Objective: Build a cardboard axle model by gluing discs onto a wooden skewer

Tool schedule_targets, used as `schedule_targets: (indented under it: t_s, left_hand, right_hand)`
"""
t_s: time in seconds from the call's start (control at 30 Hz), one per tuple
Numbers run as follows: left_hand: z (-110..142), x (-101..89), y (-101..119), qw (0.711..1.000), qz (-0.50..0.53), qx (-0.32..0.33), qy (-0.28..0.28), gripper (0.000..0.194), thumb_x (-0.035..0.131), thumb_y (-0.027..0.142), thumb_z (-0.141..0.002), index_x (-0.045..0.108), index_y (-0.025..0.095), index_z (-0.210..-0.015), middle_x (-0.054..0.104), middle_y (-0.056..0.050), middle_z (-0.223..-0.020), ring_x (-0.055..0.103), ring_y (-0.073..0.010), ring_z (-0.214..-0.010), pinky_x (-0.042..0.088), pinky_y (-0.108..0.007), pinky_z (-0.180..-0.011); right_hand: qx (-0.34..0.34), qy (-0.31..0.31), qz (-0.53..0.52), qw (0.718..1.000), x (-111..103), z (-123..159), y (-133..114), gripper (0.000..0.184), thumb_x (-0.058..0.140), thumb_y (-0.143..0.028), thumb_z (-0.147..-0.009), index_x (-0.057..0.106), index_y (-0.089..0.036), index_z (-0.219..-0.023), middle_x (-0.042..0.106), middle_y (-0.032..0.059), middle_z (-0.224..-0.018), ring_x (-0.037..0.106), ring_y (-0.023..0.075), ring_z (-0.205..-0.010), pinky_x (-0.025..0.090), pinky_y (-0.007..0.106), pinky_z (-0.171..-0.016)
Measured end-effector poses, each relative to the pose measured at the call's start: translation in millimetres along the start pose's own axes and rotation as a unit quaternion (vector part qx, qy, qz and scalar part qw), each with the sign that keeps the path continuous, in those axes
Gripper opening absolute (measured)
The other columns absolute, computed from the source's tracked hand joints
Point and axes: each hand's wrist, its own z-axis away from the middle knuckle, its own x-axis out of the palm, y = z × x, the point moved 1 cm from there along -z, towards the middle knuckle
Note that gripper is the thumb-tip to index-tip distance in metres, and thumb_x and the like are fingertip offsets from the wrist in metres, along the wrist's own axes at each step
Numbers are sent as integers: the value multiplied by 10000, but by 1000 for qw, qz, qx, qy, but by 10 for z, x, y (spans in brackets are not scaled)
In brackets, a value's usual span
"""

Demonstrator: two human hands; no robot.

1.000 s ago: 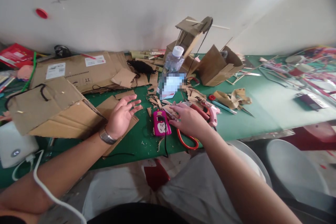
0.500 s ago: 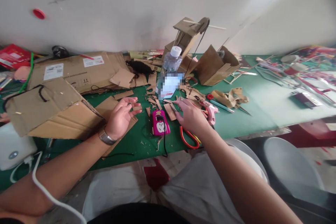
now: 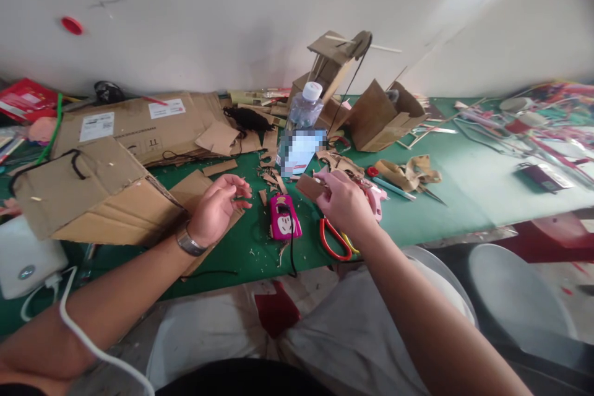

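Note:
My right hand (image 3: pixel 346 201) is closed on a small rectangular cardboard piece (image 3: pixel 310 188), whose left end sticks out from the fingers, tilted a little above the table. Under that wrist lie scissors with red and yellow handles (image 3: pixel 335 242), and a pink glue gun (image 3: pixel 378 195) is partly hidden behind the hand. Over a flat cardboard sheet (image 3: pixel 192 189), my left hand (image 3: pixel 220 207) hovers palm inward, its fingers loosely bent and apart, with nothing visible in them. Between the two hands sits a magenta power socket (image 3: pixel 285 226) with a black cord plugged in.
Behind the hands, a phone (image 3: pixel 301 151) leans against a plastic bottle (image 3: pixel 305 108). A cardboard box (image 3: pixel 106 192) and a white power bank (image 3: pixel 34 260) stand at left. Cardboard models (image 3: pixel 383 114) are at the back; a blue pen (image 3: pixel 394 187) lies right. Scraps litter the green table (image 3: pixel 468 179).
My right hand has picked up the small cardboard piece from the table beside the socket and raised it slightly. My left hand stays nearly in place, its fingers shifted a little.

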Motion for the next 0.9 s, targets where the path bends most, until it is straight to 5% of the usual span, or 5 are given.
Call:
schedule_targets:
  t_s: [0.17, 0.33, 0.63, 0.77, 0.9]
  left_hand:
    - [41, 45, 7, 997, -45, -8, -55, 277, 875, 366, -890, 715, 170, -1000, 695, -22, -925, 701, -140, -786, 639, -233, -654]
    - [97, 98, 4, 985, -100, 1, -138, 453, 899, 504, -912, 721, 182, -1176, 662, -38, -1014, 697, -136, -781, 634, -238, -629]
    - [201, 112, -12, 962, -182, -79, -188, 386, 886, 476, -934, 656, 194, -1065, 701, -11, -891, 744, -165, -644, 634, -267, -540]
    - [166, 104, -23, 984, -118, -46, -125, 433, 910, 444, -915, 557, 208, -997, 716, 0, -961, 807, -189, -712, 693, -316, -641]
    - [152, 105, -23, 990, -77, -43, -109, 424, 928, 385, -898, 572, 214, -1054, 731, -22, -1069, 819, -197, -859, 729, -338, -731]
  right_hand:
    - [3, 53, -109, 993, -122, 9, -28, 519, 623, -80, -887, 770, -198, -1371, 789, 83, -1057, 773, 231, -871, 661, 381, -818]
    - [-63, 42, -352, 933, -187, 110, -322, 461, 636, -116, -933, 747, -207, -1371, 765, 105, -1197, 758, 173, -837, 660, 324, -730]
    - [-232, 28, -293, 927, -170, 182, -770, 360, 641, -103, -1022, 771, -218, -1338, 812, 113, -1216, 783, 241, -1064, 657, 405, -924]
    - [-188, 150, -293, 925, -220, 154, -762, 242, 597, -143, -1098, 795, -259, -1176, 841, 73, -1069, 787, 239, -983, 639, 431, -914]
    - [-81, 103, -370, 920, -150, 178, -815, 252, 702, -228, -1046, 698, -251, -1297, 837, 29, -945, 789, 208, -816, 620, 346, -732]
